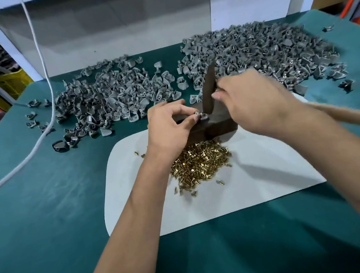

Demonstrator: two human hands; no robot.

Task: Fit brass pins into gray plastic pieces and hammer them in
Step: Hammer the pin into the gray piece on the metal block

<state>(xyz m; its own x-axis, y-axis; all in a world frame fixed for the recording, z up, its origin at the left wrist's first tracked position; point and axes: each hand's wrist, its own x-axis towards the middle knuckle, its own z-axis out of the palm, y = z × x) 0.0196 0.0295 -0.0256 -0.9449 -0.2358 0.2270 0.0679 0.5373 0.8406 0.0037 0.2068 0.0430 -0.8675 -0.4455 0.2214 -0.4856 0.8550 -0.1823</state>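
- Two bare hands work over one dark block (219, 124) standing at the far edge of one white sheet (260, 185) on the green tabletop (39, 233).
- The left hand (168, 126) pinches one small gray plastic piece (201, 116) against the top of the block, a pin seated in it between fingertips.
- The right hand (254, 102) is clenched around a dark hammer (208, 89); its head points up and away, tilted, the lower end close to the held piece. The hand is motion-blurred.
- One heap of brass pins (200, 163) lies on the sheet just in front of the block, too many to count, with a few strays around it.
- Two piles of gray plastic pieces: the left pile (111, 99) spread loosely, the right pile (262, 53) denser; uncountable.
- One white cable (37, 51) runs down the left side.
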